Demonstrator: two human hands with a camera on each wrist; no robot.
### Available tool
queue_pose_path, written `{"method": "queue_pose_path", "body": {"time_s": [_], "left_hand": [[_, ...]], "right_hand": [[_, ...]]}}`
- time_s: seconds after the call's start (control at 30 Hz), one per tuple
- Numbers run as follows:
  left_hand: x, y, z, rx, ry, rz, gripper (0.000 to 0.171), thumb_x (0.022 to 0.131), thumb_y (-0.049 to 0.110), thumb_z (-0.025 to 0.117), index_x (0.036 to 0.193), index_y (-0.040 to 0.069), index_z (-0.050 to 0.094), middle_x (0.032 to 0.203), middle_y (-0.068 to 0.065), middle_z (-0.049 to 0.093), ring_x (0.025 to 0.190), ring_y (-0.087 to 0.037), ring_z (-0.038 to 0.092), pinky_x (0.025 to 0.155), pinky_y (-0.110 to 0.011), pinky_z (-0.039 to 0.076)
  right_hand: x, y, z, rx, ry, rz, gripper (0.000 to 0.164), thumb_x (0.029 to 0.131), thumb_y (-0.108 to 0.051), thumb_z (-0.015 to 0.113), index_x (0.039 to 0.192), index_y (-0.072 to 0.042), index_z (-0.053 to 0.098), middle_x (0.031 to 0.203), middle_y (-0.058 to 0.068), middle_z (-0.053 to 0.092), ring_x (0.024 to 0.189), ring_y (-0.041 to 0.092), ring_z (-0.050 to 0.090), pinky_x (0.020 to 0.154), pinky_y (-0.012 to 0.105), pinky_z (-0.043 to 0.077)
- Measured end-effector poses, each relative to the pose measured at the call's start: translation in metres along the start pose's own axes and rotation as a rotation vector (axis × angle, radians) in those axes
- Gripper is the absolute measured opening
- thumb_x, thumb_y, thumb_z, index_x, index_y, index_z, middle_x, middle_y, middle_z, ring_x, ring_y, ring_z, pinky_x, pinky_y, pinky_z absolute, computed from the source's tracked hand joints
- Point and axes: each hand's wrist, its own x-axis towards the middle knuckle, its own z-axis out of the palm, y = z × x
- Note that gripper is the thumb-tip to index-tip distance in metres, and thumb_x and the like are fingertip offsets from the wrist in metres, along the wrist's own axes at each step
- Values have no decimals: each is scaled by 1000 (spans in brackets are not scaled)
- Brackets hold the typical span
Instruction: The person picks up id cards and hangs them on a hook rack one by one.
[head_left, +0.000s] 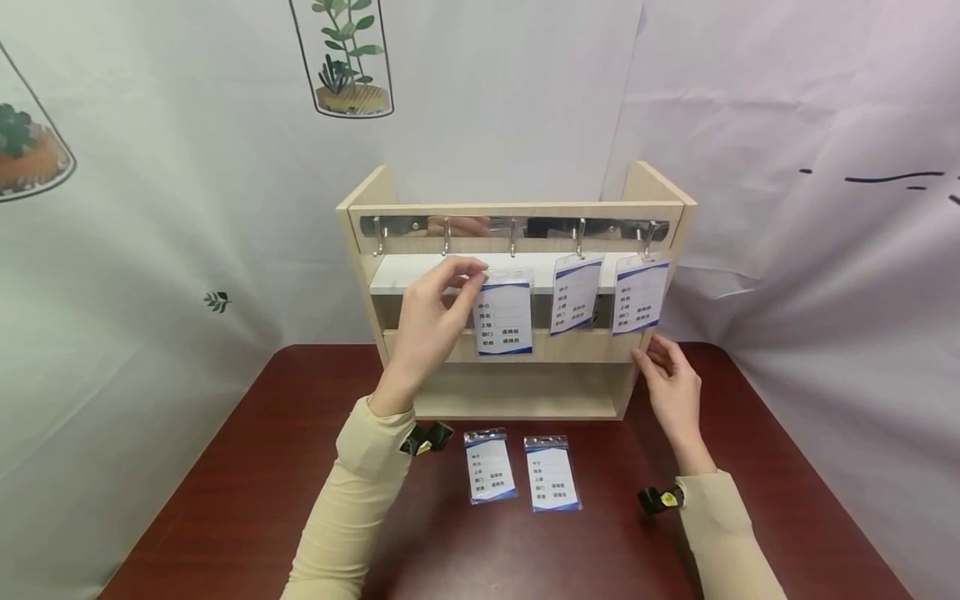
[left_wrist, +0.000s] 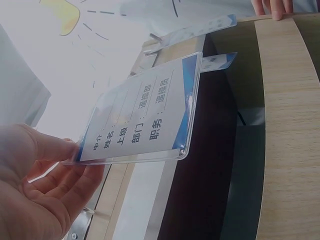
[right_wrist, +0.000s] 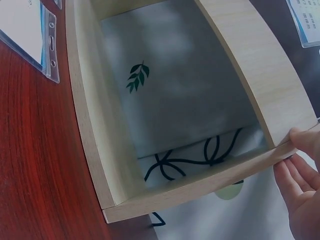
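Observation:
My left hand point(head_left: 431, 325) pinches a clear-sleeved ID badge point(head_left: 504, 317) by its upper left corner, thumb on one side and fingers on the other. The badge is upright in front of the wooden shelf point(head_left: 570, 350), just below the middle hook point(head_left: 513, 237). In the left wrist view the card point(left_wrist: 145, 110) shows its printed face and blue corners. My right hand point(head_left: 675, 392) grips the right side panel of the shelf, thumb on the front edge and fingertips behind it. Two more badges point(head_left: 577, 294) point(head_left: 641, 296) hang from the two right-hand hooks.
On the dark red table point(head_left: 247, 500), two badges point(head_left: 490, 471) point(head_left: 552, 475) lie face up in front of the shelf. A shiny metal strip point(head_left: 547, 227) carries several hooks along the shelf's upper board. A printed white cloth point(head_left: 187, 250) hangs behind and beside the table.

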Motion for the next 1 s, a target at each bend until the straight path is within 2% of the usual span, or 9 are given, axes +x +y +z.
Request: {"method": "queue_pose_path", "body": {"time_s": [0.23,0.37,0.5,0.67,1.0], "left_hand": [[11,1,4,-2,15,25,12,98,4,64,108,1,70,103,-9,73,87,-17,69,65,-30,57],[16,2,7,-1,6,40,13,98,4,63,109,0,70,103,-10,73,88,-18,69,66,-28,57],[19,1,10,4,3,36,15,98,3,63,111,0,70,103,-11,73,87,-19,69,66,-28,58],[22,0,11,12,13,15,15,98,5,64,111,0,71,103,-11,73,85,-19,69,67,-29,58],[27,1,15,-19,15,-98,16,98,7,65,111,1,71,105,-11,74,86,-20,71,72,-29,59]], "right_hand": [[0,0,1,2,1,6,39,95,-11,71,131,1,62,120,19,67,97,-4,60,83,9,48],[0,-1,1,-6,5,15,39,95,-9,71,132,1,62,120,19,67,97,-5,60,83,8,48],[-3,-14,1,-19,0,12,38,95,-4,69,131,5,60,120,24,66,96,-5,59,83,7,47],[-8,-35,1,-34,-18,-18,37,96,-1,67,129,11,58,119,31,64,96,-2,61,82,8,48],[-9,-37,0,-33,-7,-7,37,96,-1,67,130,8,59,120,26,66,95,-6,58,83,7,47]]}}
